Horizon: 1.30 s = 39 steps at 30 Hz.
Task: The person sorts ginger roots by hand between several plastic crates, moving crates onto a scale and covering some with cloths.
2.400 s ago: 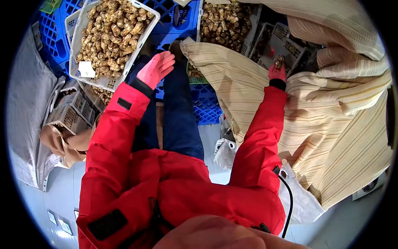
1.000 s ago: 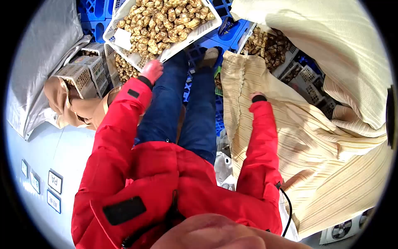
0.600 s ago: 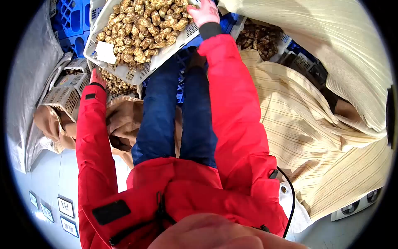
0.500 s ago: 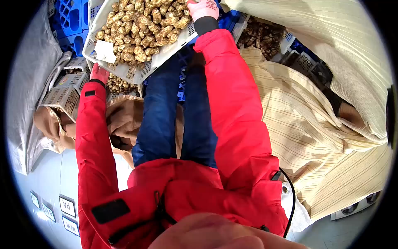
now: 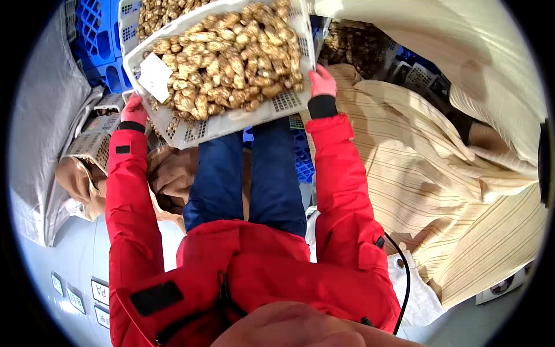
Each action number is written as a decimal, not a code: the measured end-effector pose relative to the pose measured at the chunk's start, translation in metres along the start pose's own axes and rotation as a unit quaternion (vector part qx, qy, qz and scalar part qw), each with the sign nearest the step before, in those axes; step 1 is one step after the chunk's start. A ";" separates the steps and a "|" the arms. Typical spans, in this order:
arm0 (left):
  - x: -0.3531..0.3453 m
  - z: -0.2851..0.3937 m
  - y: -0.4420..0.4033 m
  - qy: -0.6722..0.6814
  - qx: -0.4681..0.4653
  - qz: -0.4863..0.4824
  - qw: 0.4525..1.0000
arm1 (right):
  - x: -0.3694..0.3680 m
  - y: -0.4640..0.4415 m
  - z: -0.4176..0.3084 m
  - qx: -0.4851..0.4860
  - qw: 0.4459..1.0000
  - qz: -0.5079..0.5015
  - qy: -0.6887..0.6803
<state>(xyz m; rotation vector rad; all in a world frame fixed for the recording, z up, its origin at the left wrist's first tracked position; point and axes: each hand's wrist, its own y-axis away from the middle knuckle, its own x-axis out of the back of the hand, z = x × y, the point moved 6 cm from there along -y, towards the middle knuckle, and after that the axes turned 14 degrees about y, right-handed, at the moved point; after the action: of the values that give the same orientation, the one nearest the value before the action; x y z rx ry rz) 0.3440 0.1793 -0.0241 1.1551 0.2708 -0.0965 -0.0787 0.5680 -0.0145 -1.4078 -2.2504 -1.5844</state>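
A white perforated plastic crate (image 5: 245,123) hangs slightly tilted between my two hands in front of my legs. Knobbly, peanut-shaped brown pieces (image 5: 231,63) fill it; I cannot tell their exact kind. A blank-looking white paper label (image 5: 154,78) lies at its left end. My left hand (image 5: 134,109), in a pinkish glove, is closed at the crate's left edge. On the opposite side, my right hand (image 5: 322,81) grips the right edge, its fingers partly hidden behind the wall.
Behind the held crate is another white crate (image 5: 128,26) of similar pieces. Blue plastic pallets (image 5: 95,34) stand at the upper left. Smaller crates (image 5: 92,144) sit at the left beside brown cloth (image 5: 173,173). Striped beige cloth (image 5: 404,156) drapes the right side, near darker heaped pieces (image 5: 355,49).
The crate has come nearer my body and to the right, turning more level. My right hand has moved down and right with it, uncovering another filled crate behind.
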 end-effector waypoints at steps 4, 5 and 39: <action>-0.104 -0.041 0.013 -0.090 0.056 -0.055 0.993 | 0.043 -0.001 0.116 -0.086 0.985 0.015 -0.150; -0.110 -0.052 0.003 -0.103 0.052 -0.064 0.991 | 0.062 0.005 0.114 -0.108 0.986 0.035 -0.121; -0.257 -0.190 -0.065 -0.207 0.045 -0.007 0.977 | 0.288 -0.035 0.352 -0.273 0.732 -0.144 0.607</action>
<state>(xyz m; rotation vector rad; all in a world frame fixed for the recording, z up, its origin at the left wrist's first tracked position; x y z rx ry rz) 0.0519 0.3103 -0.0863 1.1930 -0.0959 -0.3610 -0.1193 1.0201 -0.0619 0.2048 -1.1983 -2.3098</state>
